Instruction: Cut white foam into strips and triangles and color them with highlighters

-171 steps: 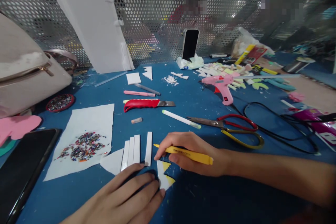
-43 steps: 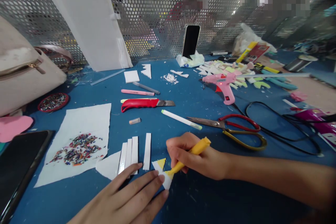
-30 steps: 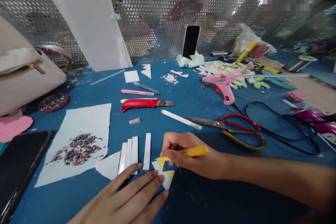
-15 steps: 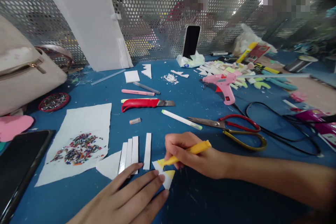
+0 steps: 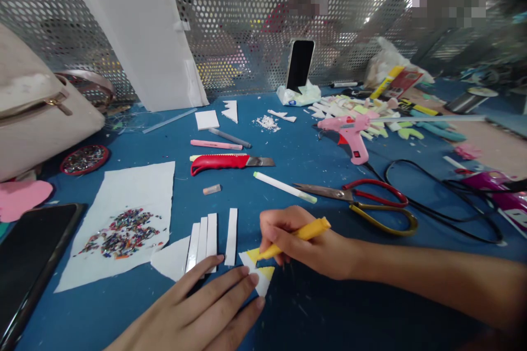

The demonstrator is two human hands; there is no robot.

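My right hand (image 5: 292, 238) grips a yellow marker (image 5: 307, 234), its tip down on a small white piece (image 5: 249, 259) whose upper part is coloured yellow. My left hand (image 5: 206, 307) lies flat with fingers stretched out, its fingertips touching this piece and a similar white piece (image 5: 264, 281) with a yellow edge just below it. Near my left index finger lie several narrow white strips (image 5: 211, 238), partly over a white rounded sheet (image 5: 173, 260). One more strip (image 5: 231, 237) lies apart to their right.
Beyond my hands lie a red-handled cutter (image 5: 222, 162), a white marker (image 5: 284, 187), scissors (image 5: 346, 194) and a pink glue gun (image 5: 349, 130) with a black cord. At left, a paper sheet (image 5: 140, 186) bears colourful bits beside a phone (image 5: 37, 252). A perforated metal screen (image 5: 239, 27) stands behind.
Hardly anything differs. The yellow marker and my right hand have shifted very slightly, the tip still on the white piece; my left hand stays in place.
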